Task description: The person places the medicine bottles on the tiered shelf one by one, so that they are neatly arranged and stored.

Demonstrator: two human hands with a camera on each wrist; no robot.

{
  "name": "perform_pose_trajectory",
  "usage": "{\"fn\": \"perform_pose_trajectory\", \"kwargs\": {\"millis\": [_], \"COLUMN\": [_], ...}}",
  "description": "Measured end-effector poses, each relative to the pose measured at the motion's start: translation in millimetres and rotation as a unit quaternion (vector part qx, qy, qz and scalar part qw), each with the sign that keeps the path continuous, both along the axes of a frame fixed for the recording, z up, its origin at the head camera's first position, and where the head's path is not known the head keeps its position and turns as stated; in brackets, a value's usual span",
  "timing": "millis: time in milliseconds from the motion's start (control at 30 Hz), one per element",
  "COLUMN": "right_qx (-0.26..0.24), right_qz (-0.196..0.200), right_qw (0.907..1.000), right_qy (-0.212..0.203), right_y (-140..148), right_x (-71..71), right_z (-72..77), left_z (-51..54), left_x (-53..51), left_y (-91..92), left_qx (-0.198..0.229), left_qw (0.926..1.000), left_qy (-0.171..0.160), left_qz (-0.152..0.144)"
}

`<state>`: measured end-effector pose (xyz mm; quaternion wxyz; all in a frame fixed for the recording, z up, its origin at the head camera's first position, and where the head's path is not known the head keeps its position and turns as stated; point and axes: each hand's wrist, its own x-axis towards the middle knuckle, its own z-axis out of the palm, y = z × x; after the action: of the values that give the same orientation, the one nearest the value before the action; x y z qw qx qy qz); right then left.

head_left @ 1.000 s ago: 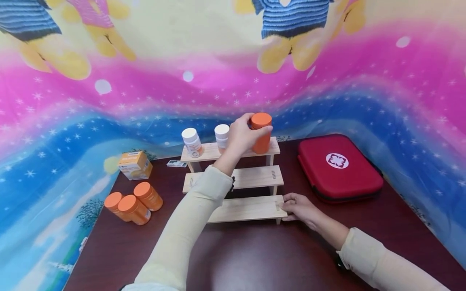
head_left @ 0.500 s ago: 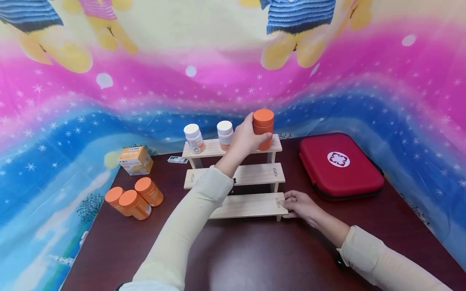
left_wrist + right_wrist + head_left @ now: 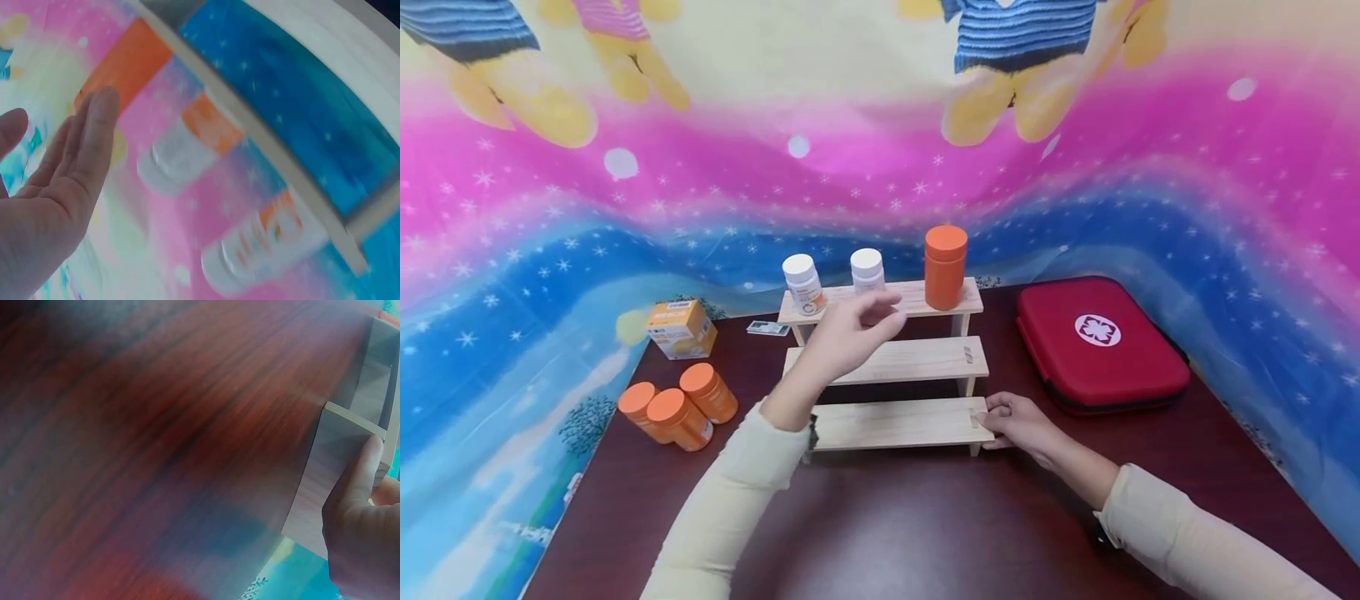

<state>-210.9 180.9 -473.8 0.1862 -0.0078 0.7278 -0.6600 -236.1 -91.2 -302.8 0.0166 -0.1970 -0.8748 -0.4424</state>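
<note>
A three-tier wooden step shelf (image 3: 895,425) stands on the table. On its top tier, an orange bottle (image 3: 945,271) stands upright at the right end, with two white-capped bottles, one at the left (image 3: 803,285) and another near the middle (image 3: 868,265), partly behind my left hand. That left hand (image 3: 850,337) hovers over the shelf with fingers loosely extended, holding nothing; the left wrist view shows the orange bottle (image 3: 128,65) apart from it. My right hand (image 3: 1018,427) pinches the right end of the lowest tier, the thumb (image 3: 359,472) against its end support in the right wrist view.
Several orange bottles (image 3: 677,417) stand grouped at the left, in front of a yellow-and-white carton (image 3: 682,329). A small flat card (image 3: 767,328) lies left of the shelf. On the right lies a red zippered case (image 3: 1101,346). A printed cloth backdrop (image 3: 865,183) hangs behind the table.
My left hand has let go of the orange bottle on the top tier and drawn back to the left and nearer. The right hand keeps its hold on the shelf.
</note>
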Motion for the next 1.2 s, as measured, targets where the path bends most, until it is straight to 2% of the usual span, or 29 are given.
{"fn": "perform_pose_trajectory", "kwargs": {"millis": [100,267,367,433,533,633,833,1000,1200], "right_qx": [0.000,0.002,0.005,0.004,0.003,0.004,0.006,0.005,0.007], "right_qz": [0.001,-0.002,-0.003,-0.002,0.002,0.004,0.001,0.001,0.001], "right_qw": [1.0000,1.0000,0.9999,0.9999,0.9999,0.9999,0.9999,0.9999,0.9999], "right_qy": [-0.003,-0.006,-0.009,-0.011,-0.011,-0.011,-0.012,-0.015,-0.014], "right_y": [1.0,0.9,0.7,0.6,0.5,0.4,0.5,0.6,0.5], "right_x": [-0.3,-0.4,-0.1,0.2,0.3,0.1,-1.0,-0.8,-0.2], "right_z": [0.9,1.0,0.9,1.4,2.3,3.3,3.9,2.8,2.5], "left_z": [1.6,6.6,8.5,7.2,-0.2,-12.0,-36.7,-51.9,-60.7], "left_x": [10.1,21.7,27.6,30.8,35.4,39.8,47.4,49.3,45.7], "left_y": [-20.9,-55.7,-76.6,-90.9,-113.2,-133.9,-173.6,-206.1,-239.5], "left_qx": [0.028,0.051,0.047,0.044,0.029,0.001,-0.033,-0.052,-0.123], "left_qw": [0.9990,0.9952,0.9947,0.9954,0.9978,0.9991,0.9969,0.9910,0.9767], "left_qy": [0.033,0.083,0.090,0.084,0.059,0.040,0.034,0.034,0.006], "left_qz": [-0.007,0.009,0.010,0.008,0.010,0.017,0.064,0.119,0.176]}}
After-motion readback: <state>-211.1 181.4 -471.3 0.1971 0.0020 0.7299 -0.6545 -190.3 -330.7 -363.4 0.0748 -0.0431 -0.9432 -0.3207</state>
